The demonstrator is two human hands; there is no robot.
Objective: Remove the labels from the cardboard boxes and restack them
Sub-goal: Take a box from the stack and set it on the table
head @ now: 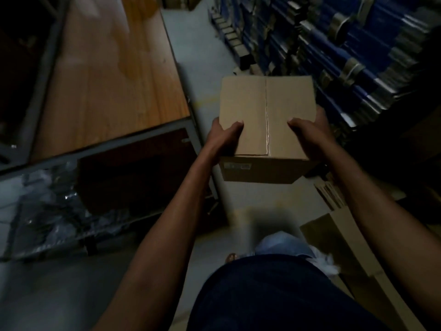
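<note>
Dim light, frame edges blurred. We record one plain brown cardboard box (250, 111), closed, its two top flaps meeting in a centre seam that runs away from the person. It is held up over the pale grey floor (205, 68), in the aisle between the wooden-topped table with a grey metal frame (107, 80) on the left and the stacks of blue packaged goods (358, 68) on the right. The left hand (224, 134) clamps the box's near left corner, thumb lying on the top face, fingers going down the side wall. The right hand (310, 134) clamps the near right corner the same way, with its fingers mostly hidden behind the edge. A small pale rectangular label (238, 166) sits on the box's near side face, just under the top edge and toward the left; we cannot read its print. Under the table lie clear plastic-wrapped items (47, 206). Flattened brown cardboard sheets (334, 247) lie on the floor at lower right, near the person's legs.
</note>
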